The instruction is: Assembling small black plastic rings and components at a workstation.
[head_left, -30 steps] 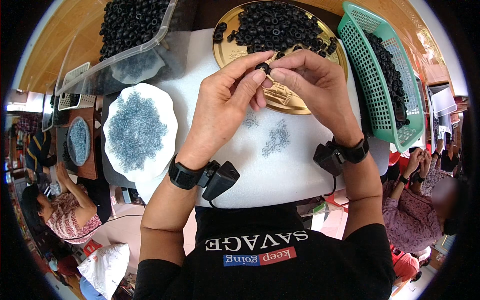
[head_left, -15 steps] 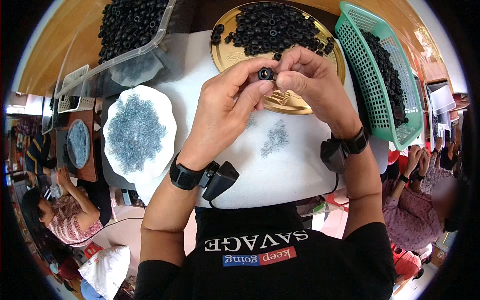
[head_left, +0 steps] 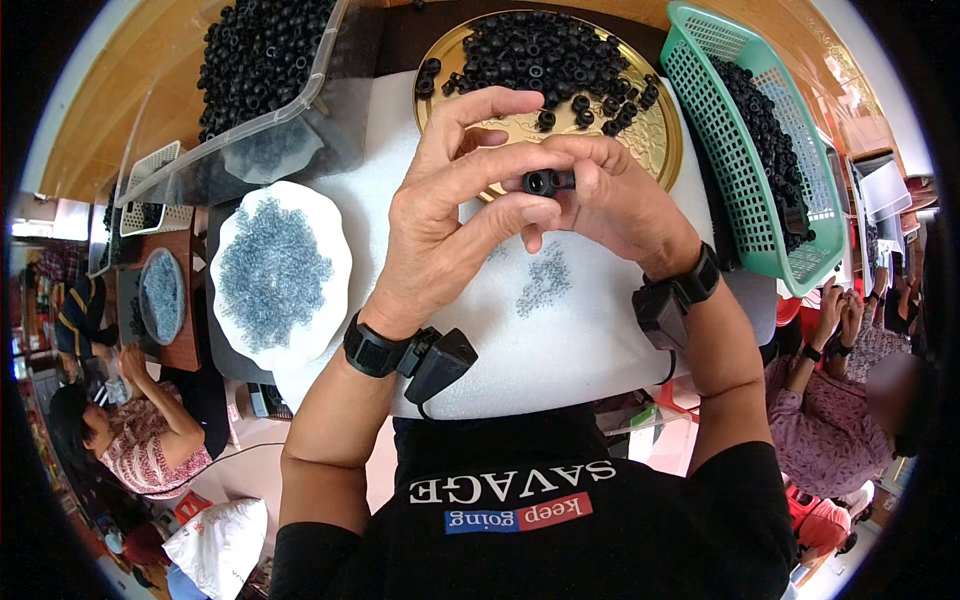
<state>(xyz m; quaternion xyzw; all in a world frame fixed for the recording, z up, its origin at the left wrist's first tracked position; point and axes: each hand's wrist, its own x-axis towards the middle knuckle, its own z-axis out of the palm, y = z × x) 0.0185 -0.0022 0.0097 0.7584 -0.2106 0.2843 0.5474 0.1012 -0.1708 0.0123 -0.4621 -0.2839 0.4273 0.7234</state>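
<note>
Black and rubbery-looking, a small ring-shaped grommet sits pinched between both hands above the round gold metal tray. The left hand clamps it with thumb and forefinger, the other fingers spread upward; the right hand closes its fingertips on the ring's far side, though what it presses there is too small to tell. Beneath lies a white foam pad bearing a scatter of tiny grey rings. Just left sits a white scalloped plate, and right a green plastic basket.
</note>
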